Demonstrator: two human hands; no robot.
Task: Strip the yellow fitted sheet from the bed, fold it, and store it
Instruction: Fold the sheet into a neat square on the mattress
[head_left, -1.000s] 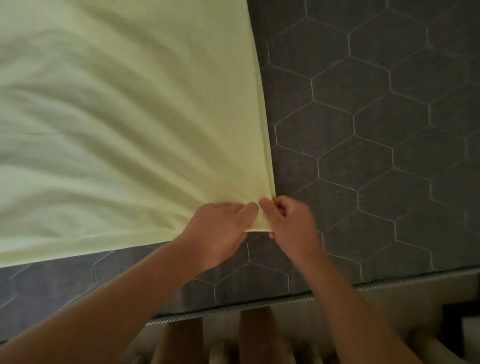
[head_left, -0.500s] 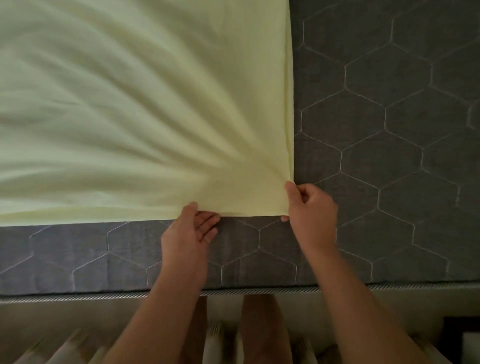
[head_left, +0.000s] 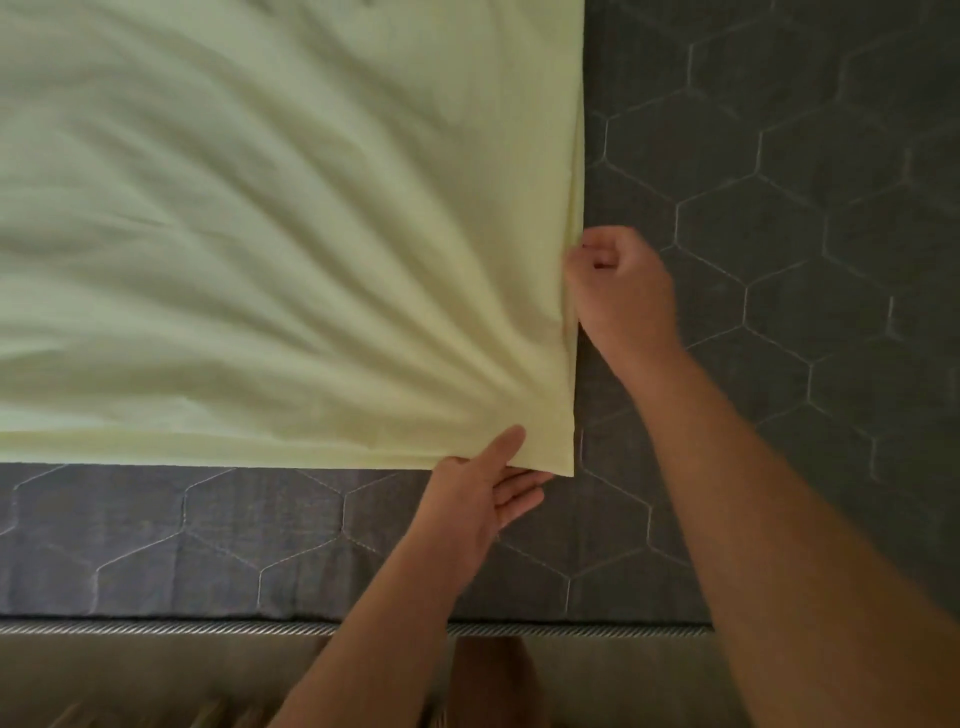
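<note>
The pale yellow sheet (head_left: 270, 234) lies spread flat on the dark grey quilted mattress (head_left: 779, 234), covering the left and upper part of the view. Creases fan out from its near right corner. My left hand (head_left: 483, 499) holds that corner, thumb on top of the cloth and fingers underneath it. My right hand (head_left: 618, 286) is further up the sheet's right edge, fingers curled, pinching the edge.
The mattress's near edge with its striped piping (head_left: 156, 629) runs across the bottom. Below it I see my bare legs (head_left: 493, 686) and a light floor. Bare mattress stretches to the right of the sheet.
My right hand has slid from the sheet's corner up along its right edge. My left hand has moved right to the corner. The sheet's edges now lie straighter.
</note>
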